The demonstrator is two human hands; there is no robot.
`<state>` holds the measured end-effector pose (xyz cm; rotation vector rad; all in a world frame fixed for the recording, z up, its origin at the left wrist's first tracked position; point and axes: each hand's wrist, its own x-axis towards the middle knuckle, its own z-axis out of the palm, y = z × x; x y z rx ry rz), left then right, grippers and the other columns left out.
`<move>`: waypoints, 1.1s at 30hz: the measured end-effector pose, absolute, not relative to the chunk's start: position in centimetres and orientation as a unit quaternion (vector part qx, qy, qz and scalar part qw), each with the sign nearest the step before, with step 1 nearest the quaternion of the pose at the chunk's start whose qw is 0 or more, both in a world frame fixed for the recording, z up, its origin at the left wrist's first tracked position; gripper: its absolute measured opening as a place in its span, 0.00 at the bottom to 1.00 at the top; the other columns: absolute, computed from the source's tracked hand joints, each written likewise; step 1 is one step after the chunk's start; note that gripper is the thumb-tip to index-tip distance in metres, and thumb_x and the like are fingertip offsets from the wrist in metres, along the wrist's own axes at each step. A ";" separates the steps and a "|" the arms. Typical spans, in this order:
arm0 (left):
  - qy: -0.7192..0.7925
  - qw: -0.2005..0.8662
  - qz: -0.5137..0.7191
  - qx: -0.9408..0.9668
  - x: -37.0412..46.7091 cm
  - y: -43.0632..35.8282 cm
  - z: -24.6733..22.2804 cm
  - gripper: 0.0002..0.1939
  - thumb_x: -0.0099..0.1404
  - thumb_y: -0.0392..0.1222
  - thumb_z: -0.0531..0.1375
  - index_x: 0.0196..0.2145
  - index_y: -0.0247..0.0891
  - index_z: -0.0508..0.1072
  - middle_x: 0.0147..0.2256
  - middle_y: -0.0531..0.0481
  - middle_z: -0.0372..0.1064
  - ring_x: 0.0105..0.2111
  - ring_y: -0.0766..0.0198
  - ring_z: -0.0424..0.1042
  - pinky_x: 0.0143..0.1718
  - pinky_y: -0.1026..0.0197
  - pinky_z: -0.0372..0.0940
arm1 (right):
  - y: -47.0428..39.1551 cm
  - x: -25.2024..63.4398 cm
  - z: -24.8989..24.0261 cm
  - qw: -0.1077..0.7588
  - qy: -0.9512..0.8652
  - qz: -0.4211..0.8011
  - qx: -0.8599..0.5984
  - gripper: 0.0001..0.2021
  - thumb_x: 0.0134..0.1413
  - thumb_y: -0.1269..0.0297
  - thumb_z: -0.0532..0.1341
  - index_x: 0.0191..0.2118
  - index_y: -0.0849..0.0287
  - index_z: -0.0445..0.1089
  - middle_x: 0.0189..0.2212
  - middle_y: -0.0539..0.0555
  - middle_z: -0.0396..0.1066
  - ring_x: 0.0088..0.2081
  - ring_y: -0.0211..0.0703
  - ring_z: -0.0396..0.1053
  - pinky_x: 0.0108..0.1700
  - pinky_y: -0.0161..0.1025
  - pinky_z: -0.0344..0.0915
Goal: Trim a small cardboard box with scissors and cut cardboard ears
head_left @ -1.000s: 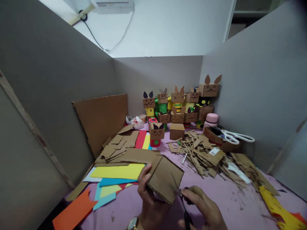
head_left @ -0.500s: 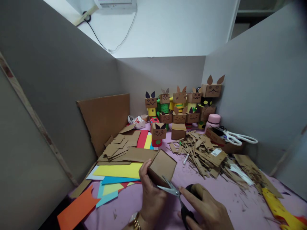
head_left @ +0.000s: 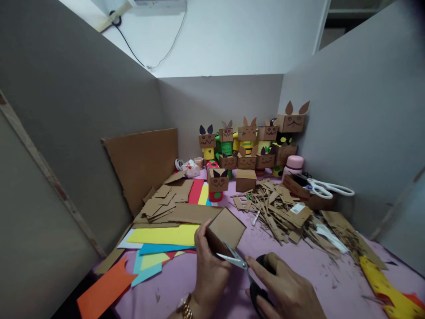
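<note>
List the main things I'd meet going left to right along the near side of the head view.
Orange paper → left hand → black-handled scissors → right hand → spotted yellow piece.

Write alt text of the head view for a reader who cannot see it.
A person's left hand grips a brown cardboard box while the right hand holds open black-handled metal scissors at its near side. Behind stand eared brown cardboard figures; coloured paper sheets lie left and brown cardboard scraps right.

Left hand point(head_left: 211, 268) upright near right hand point(head_left: 286, 284), both half-curled.
</note>
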<state>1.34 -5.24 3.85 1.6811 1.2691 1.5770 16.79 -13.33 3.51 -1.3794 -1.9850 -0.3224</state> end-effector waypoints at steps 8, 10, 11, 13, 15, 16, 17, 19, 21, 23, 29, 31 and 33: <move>0.471 0.202 0.556 0.654 1.3 -4.8 3.7 0.38 0.48 0.31 0.63 0.55 0.40 0.54 0.52 0.41 0.57 0.54 0.48 0.60 0.57 0.41 0.56 | -13.2 17.4 3.8 0.286 -0.791 -0.174 -0.512 0.27 0.42 0.72 0.55 0.53 0.59 0.68 0.34 0.61 0.74 0.30 0.48 0.76 0.26 0.37 0.73; 0.471 0.190 0.554 0.660 1.2 -4.8 3.6 0.37 0.49 0.31 0.63 0.55 0.40 0.53 0.52 0.42 0.57 0.54 0.49 0.60 0.56 0.41 0.56 | -13.2 17.5 3.8 0.273 -0.795 -0.182 -0.510 0.28 0.41 0.72 0.55 0.53 0.59 0.68 0.34 0.61 0.74 0.29 0.47 0.76 0.25 0.37 0.73; 0.474 0.184 0.551 0.662 1.2 -4.8 3.6 0.37 0.49 0.32 0.63 0.55 0.40 0.53 0.52 0.42 0.57 0.54 0.49 0.60 0.56 0.41 0.56 | -13.2 17.5 3.8 0.270 -0.795 -0.184 -0.511 0.28 0.40 0.72 0.55 0.53 0.59 0.68 0.34 0.61 0.74 0.29 0.47 0.76 0.25 0.36 0.72; 0.481 0.170 0.542 0.668 1.3 -4.9 3.5 0.36 0.50 0.33 0.63 0.55 0.40 0.53 0.52 0.41 0.56 0.54 0.49 0.59 0.57 0.40 0.56 | -13.2 17.4 3.7 0.266 -0.798 -0.183 -0.509 0.27 0.41 0.72 0.55 0.52 0.60 0.68 0.33 0.61 0.74 0.28 0.47 0.76 0.24 0.36 0.72; 0.484 0.164 0.534 0.674 1.4 -5.0 3.5 0.36 0.51 0.34 0.63 0.55 0.38 0.53 0.52 0.40 0.56 0.54 0.48 0.59 0.57 0.40 0.56 | -13.2 17.4 3.7 0.262 -0.801 -0.178 -0.508 0.26 0.42 0.72 0.55 0.52 0.61 0.68 0.32 0.60 0.74 0.26 0.46 0.76 0.23 0.35 0.72; 0.484 0.164 0.532 0.675 1.4 -5.0 3.6 0.35 0.51 0.35 0.63 0.55 0.38 0.53 0.52 0.40 0.56 0.54 0.48 0.59 0.57 0.39 0.56 | -13.2 17.3 3.7 0.260 -0.802 -0.176 -0.509 0.26 0.42 0.72 0.54 0.52 0.61 0.68 0.32 0.60 0.74 0.26 0.46 0.76 0.23 0.35 0.72; 0.484 0.165 0.532 0.675 1.4 -5.1 3.6 0.35 0.51 0.35 0.63 0.54 0.38 0.53 0.52 0.40 0.57 0.54 0.48 0.59 0.56 0.39 0.56 | -13.2 17.3 3.7 0.258 -0.802 -0.175 -0.510 0.26 0.42 0.73 0.54 0.51 0.61 0.68 0.31 0.60 0.74 0.26 0.45 0.76 0.23 0.35 0.72; 0.486 0.166 0.531 0.674 1.5 -5.1 3.7 0.34 0.52 0.35 0.63 0.54 0.38 0.54 0.51 0.40 0.57 0.53 0.48 0.60 0.56 0.39 0.57 | -13.3 17.3 3.7 0.256 -0.802 -0.180 -0.508 0.26 0.41 0.73 0.54 0.51 0.61 0.68 0.31 0.60 0.74 0.26 0.45 0.76 0.23 0.35 0.72; 0.483 0.165 0.531 0.676 1.5 -5.0 3.7 0.34 0.52 0.35 0.63 0.54 0.38 0.54 0.51 0.40 0.57 0.53 0.48 0.60 0.56 0.39 0.57 | -13.3 17.3 3.7 0.252 -0.803 -0.189 -0.506 0.26 0.41 0.73 0.54 0.51 0.61 0.68 0.31 0.60 0.74 0.25 0.46 0.76 0.22 0.35 0.71; 0.475 0.169 0.531 0.681 1.5 -5.0 3.7 0.35 0.51 0.34 0.63 0.54 0.39 0.54 0.51 0.41 0.57 0.53 0.48 0.60 0.55 0.39 0.57 | -13.4 17.4 3.6 0.248 -0.800 -0.195 -0.511 0.26 0.40 0.73 0.54 0.51 0.61 0.69 0.31 0.59 0.74 0.25 0.46 0.75 0.22 0.35 0.71; 0.474 0.176 0.536 0.677 1.5 -4.9 3.4 0.35 0.51 0.33 0.63 0.54 0.39 0.53 0.51 0.41 0.57 0.53 0.47 0.59 0.56 0.37 0.55 | -13.5 17.4 3.3 0.255 -0.795 -0.217 -0.506 0.25 0.39 0.72 0.55 0.48 0.60 0.69 0.31 0.57 0.76 0.23 0.44 0.75 0.21 0.34 0.70; 0.475 0.179 0.537 0.674 1.5 -4.9 3.4 0.35 0.51 0.33 0.63 0.54 0.39 0.54 0.51 0.41 0.57 0.53 0.47 0.59 0.56 0.37 0.55 | -13.5 17.5 3.2 0.253 -0.796 -0.219 -0.505 0.24 0.39 0.72 0.55 0.48 0.60 0.69 0.30 0.56 0.76 0.22 0.43 0.74 0.21 0.33 0.69; 0.474 0.180 0.538 0.673 1.5 -4.9 3.4 0.35 0.50 0.33 0.63 0.54 0.40 0.54 0.51 0.41 0.57 0.53 0.47 0.59 0.56 0.37 0.55 | -13.4 17.5 3.2 0.251 -0.797 -0.222 -0.502 0.24 0.39 0.71 0.55 0.47 0.61 0.69 0.29 0.55 0.76 0.21 0.42 0.74 0.20 0.32 0.68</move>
